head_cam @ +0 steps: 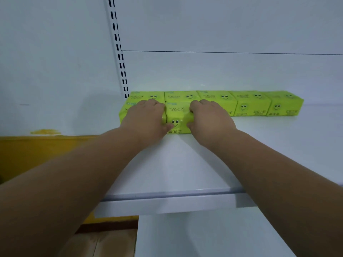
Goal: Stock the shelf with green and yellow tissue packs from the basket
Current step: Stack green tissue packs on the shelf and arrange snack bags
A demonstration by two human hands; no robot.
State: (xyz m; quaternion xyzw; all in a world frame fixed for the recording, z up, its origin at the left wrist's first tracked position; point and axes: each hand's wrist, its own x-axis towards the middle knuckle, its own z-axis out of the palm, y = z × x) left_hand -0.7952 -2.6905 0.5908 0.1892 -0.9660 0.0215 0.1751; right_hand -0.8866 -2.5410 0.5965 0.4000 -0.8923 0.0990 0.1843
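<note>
White shelf (185,164), slotted upright (118,52)

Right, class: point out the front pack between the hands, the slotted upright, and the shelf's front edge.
front pack (176,115), head view, on its top face above the smiley.
slotted upright (118,47), head view, on the white strip beside the slots.
shelf's front edge (167,201), head view, on the front lip.

We grip a front tissue pack (175,117) between left hand (146,117) and right hand (209,117), back row (250,104) just beyond.
</note>
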